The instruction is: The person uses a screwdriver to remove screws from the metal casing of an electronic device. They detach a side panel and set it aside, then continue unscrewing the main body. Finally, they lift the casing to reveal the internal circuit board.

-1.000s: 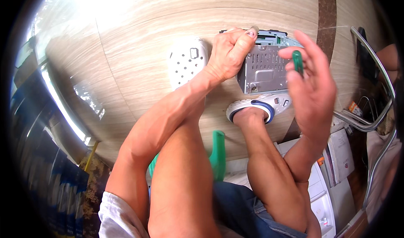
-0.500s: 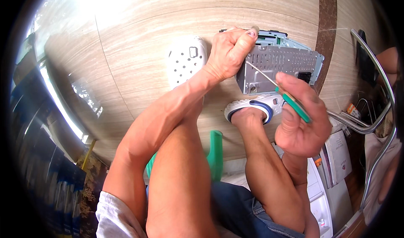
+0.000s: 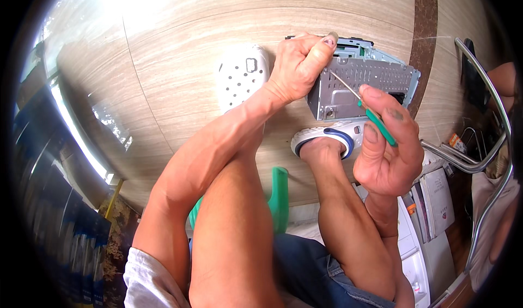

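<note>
Bracing the box [image 3: 370,74]: my left fingers [image 3: 298,45] are grasping its upper left end, the thumb lying by the corner; the other tips are hiding, so I cannot tell how far round they are reaching.
Guiding the driver [image 3: 383,128]: my right fingers [image 3: 388,102] are pinching its green handle, and the shaft is slanting up and left over the slotted grey face.
Tip: it is pointing at the face's upper left part; I cannot tell whether it is touching or seating.
Slant: in my judgement I should be bringing the shaft squarer to whatever the tip is meeting, so that it is not skating over the metal.
Pressure: I should be pushing steadily along the shaft, with my left fingers pushing back so that the box is not rocking.
Left thumb: it is sitting near the tip, so a slip could be catching it; tucking it farther round seems safer.
Box and fingers: the box is lying within my left fingers' hold, mostly to their right; my right index tip is overlapping its face in view, contact unclear.
Footing: the box is seemingly resting on the floor [image 3: 190,46], just beyond my right shoe [image 3: 350,133].
</note>
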Available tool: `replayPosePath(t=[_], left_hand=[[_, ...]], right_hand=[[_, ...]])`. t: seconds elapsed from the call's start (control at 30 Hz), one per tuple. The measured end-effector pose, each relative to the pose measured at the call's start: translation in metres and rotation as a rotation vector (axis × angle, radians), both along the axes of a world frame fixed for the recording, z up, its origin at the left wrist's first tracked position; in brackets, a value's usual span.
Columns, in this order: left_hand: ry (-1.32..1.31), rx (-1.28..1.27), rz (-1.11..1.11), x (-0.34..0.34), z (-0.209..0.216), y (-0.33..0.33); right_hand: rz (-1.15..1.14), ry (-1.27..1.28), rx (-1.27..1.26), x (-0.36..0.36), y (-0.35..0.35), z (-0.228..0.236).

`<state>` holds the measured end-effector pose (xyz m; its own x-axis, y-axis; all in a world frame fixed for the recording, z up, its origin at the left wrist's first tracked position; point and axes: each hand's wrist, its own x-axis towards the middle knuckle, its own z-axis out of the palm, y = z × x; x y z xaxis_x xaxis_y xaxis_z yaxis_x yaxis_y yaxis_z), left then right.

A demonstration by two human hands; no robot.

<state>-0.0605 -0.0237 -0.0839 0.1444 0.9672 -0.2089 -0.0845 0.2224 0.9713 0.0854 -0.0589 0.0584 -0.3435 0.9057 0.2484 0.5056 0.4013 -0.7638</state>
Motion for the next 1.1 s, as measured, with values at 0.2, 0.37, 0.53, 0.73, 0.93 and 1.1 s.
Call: replayPosePath(t=[0.2, 0.37, 0.53, 0.73, 0.93, 1.1], left_hand=[[-0.007, -0.044, 0.006, 0.0003, 0.0004, -0.0015], [-0.017, -0.052, 0.011, -0.0001, 0.0028, -0.001], [-0.032, -0.076, 0.006, -0.0004, 0.0024, -0.0012], [-0.017, -0.037, 0.037, 0.0004, 0.0022, -0.0014], [-0.017, -0.038, 0.037, 0.0044, 0.0036, 0.0001], [-0.001, -0.005, 0.076, 0.0053, 0.0041, 0.0001]], right_hand=[[0.001, -0.011, -0.005, -0.0022, 0.0001, -0.0001], [-0.002, 0.001, -0.006, -0.0018, 0.0007, -0.0009], [-0.014, 0.011, -0.001, -0.0043, 0.0001, -0.0015], [-0.072, 0.019, 0.043, -0.0093, 0.0014, -0.0049], [-0.065, -0.002, 0.073, -0.0079, 0.0025, -0.0055], [-0.059, 0.005, 0.065, -0.0083, 0.0041, -0.0077]])
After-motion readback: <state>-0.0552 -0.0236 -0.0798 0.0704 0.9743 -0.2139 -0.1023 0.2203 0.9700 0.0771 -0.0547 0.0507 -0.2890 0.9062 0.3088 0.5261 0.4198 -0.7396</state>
